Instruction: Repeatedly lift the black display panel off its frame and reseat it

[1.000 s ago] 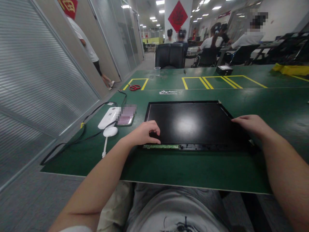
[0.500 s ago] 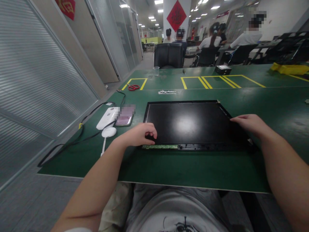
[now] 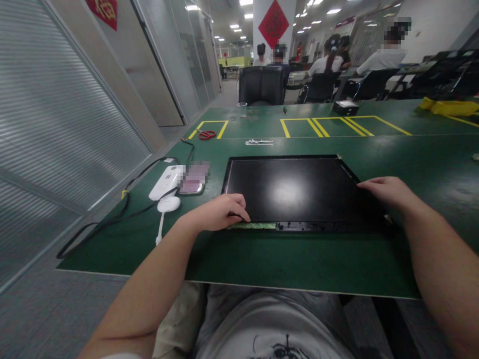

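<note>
Wide green table [image 3: 262,259] fills the middle of the frame, yellow box outlines painted on its far stretch at upper right. Lying flat on it at dead centre is the black display panel [image 3: 295,189], glossy face up, with a ceiling light glaring off it.

That panel looks broad, thin and stiff, probably light for its size, and I'd judge it fragile. The glass face would smear and slip under fingertips, and it would likely crack if flexed. The sensible hold is out at the frame, on opposite side edges, kept level and well off the face.

The left hand [image 3: 219,212], just left of centre, has its fingers curled down onto the panel's near left corner. Whether they hook under the edge or only press on it, I can't tell. The right hand [image 3: 385,192], at centre right, lies slack and flat along the panel's right edge, fingers stretched out and clamping nothing.

A bare green circuit strip [image 3: 252,226] runs along the near edge, right beside the left fingertips. It looks delicate, so that's a spot to keep off.

Left of the panel are a white adapter [image 3: 164,182], a phone [image 3: 192,185] touching it, and a round white puck [image 3: 169,204], with a black cable [image 3: 112,219] trailing to the lower left. Further up are red scissors [image 3: 207,134] and a clear cup [image 3: 242,109].
</note>
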Demonstrator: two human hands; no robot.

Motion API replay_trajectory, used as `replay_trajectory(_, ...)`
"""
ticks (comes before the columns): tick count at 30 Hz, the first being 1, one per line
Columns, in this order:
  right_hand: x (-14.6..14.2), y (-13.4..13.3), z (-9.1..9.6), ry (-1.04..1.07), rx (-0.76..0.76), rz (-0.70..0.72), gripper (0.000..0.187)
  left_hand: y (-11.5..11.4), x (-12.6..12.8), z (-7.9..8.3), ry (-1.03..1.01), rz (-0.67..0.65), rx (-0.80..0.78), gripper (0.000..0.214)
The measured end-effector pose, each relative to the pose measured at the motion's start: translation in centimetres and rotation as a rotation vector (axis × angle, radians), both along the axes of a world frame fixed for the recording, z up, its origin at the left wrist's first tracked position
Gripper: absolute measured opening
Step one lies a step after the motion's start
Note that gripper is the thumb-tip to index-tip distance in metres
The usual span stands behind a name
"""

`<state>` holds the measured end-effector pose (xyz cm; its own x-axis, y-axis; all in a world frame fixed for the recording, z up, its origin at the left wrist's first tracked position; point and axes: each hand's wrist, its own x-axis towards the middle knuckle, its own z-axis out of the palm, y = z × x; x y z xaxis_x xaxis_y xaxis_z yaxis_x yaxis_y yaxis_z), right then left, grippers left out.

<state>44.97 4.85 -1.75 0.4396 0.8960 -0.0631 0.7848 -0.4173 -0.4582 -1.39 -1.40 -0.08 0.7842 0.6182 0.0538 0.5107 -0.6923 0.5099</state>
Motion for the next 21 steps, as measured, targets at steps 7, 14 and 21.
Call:
replay_trajectory(7, -0.87, -0.35, 0.79, 0.075, -0.039, -0.062, 0.018, -0.09, 0.20, -0.22, -0.029, -0.014, -0.020, 0.031)
replay_trajectory(14, -0.92, -0.33, 0.86, 0.087, -0.027, -0.069, 0.016, -0.01, 0.28, -0.52, -0.066, -0.029, -0.040, 0.033)
replay_trajectory(21, -0.82, -0.38, 0.54, 0.098, -0.006, -0.066, 0.017, -0.04, 0.43, -0.42, -0.092, -0.028, -0.059, 0.030)
